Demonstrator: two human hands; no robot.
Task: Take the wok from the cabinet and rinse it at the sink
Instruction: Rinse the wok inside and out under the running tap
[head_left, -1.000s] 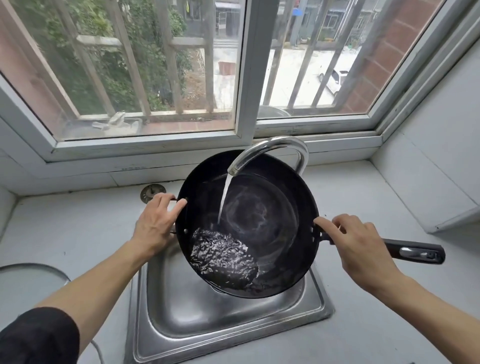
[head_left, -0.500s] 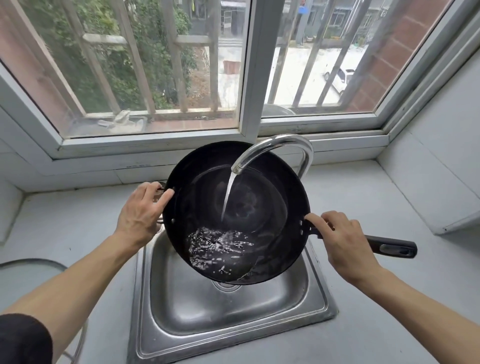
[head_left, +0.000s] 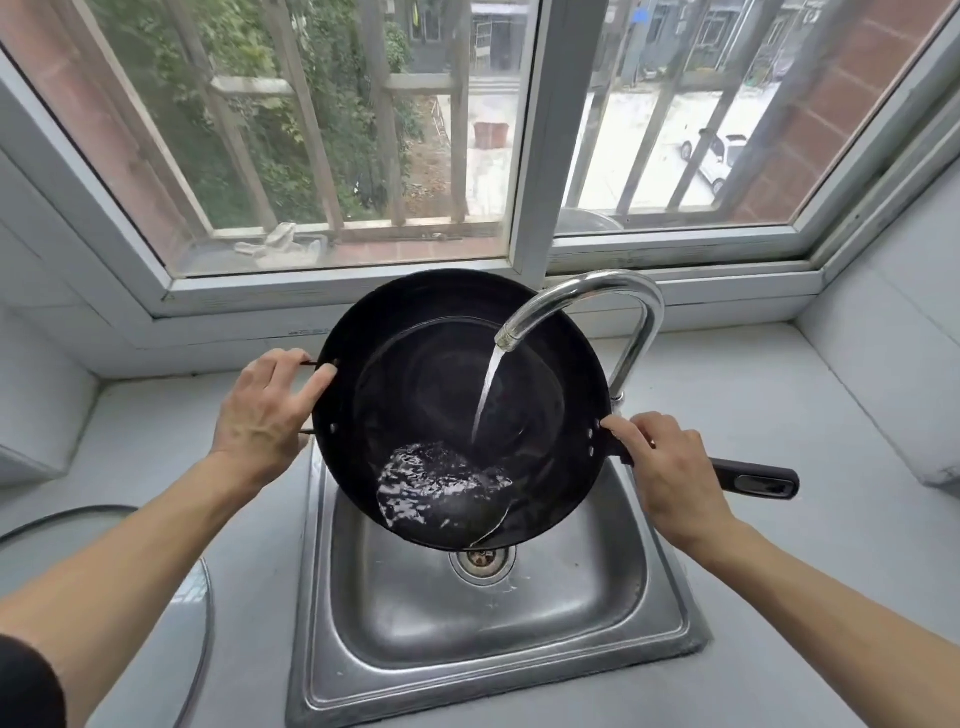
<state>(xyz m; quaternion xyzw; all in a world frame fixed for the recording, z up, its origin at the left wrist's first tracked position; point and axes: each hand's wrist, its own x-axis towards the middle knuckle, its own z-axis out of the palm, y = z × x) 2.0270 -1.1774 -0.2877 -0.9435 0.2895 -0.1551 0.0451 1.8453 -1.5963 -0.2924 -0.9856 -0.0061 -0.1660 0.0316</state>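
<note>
A black wok hangs tilted toward me over the steel sink. Water runs from the curved chrome tap into the wok and pools at its lower front edge, where a thin stream spills over near the drain. My left hand grips the small loop handle on the wok's left rim. My right hand grips the long black handle close to the wok's right rim.
A grey counter surrounds the sink, ending at a white window sill behind and a tiled wall on the right. A glass lid lies on the counter at lower left.
The wok has tipped further toward me and risen toward the window. The pooled water has slid to the front lip and now spills into the sink. Both hands keep their holds.
</note>
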